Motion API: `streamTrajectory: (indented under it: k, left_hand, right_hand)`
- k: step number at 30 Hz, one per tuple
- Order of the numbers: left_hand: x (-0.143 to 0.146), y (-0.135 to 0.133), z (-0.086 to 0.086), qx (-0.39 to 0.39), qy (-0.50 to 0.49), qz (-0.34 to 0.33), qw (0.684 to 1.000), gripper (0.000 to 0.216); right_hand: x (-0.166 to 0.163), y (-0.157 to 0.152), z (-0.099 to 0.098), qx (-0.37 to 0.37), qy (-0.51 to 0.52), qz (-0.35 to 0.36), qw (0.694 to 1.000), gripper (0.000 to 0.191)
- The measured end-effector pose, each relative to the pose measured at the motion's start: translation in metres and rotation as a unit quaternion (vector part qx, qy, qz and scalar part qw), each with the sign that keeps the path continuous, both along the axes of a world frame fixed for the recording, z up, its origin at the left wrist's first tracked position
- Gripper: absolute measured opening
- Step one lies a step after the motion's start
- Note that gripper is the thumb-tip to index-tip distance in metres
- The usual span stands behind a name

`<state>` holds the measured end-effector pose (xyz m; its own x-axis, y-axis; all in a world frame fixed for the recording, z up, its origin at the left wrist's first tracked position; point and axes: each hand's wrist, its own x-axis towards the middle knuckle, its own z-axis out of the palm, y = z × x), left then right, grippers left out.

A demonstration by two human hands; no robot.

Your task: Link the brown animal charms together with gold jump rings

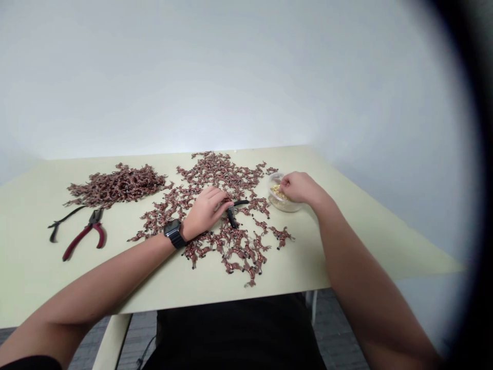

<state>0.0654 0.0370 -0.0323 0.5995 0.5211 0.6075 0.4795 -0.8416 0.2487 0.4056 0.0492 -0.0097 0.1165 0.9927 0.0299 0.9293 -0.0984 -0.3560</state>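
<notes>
My left hand (208, 209), with a black watch (174, 234) on the wrist, is over a spread of small brown animal figurines (239, 252). Its fingers curl down and the thumb closes toward them; what they grip is hidden. Right at the thumb tip lie black-handled pliers (232, 218) with spread handles, their head partly covered by the hand. On the right, my right hand (298, 187) reaches over the rim of a clear round tub (285, 205). Its fingers are pinched together at the small gold pieces (278, 192) inside; whether they hold one cannot be made out.
A dense heap of the same brown figurines (119, 186) lies at the left. In front of it are red-handled pliers (92, 226) and a thin black tool (57, 224). The pale yellow table (308, 262) meets a white wall at the back.
</notes>
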Motion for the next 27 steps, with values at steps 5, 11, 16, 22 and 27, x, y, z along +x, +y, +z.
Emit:
streamTrajectory:
  k: [5,11,16,22,27]
  left_hand:
    - [0.001,-0.002,-0.001,0.035,0.042,-0.018,0.998,0.025]
    - [0.003,-0.004,-0.002,0.035,0.051,-0.014,0.998,0.026]
    - [0.003,-0.005,-0.002,0.023,0.032,-0.008,0.999,0.029]
    - [0.002,-0.004,-0.005,-0.001,0.016,0.0,1.0,0.021]
    - [0.003,-0.006,-0.004,-0.063,-0.017,0.017,0.998,0.018]
  right_hand:
    - [0.0,0.001,0.006,0.003,0.061,0.003,0.998,0.012]
    - [0.003,0.003,0.004,-0.011,0.222,0.0,0.975,0.025]
    - [0.002,0.005,0.001,-0.006,0.298,-0.019,0.954,0.023]
    - [0.0,0.002,0.005,-0.005,0.305,-0.031,0.952,0.022]
    - [-0.013,-0.01,0.02,0.079,0.332,-0.028,0.939,0.021]
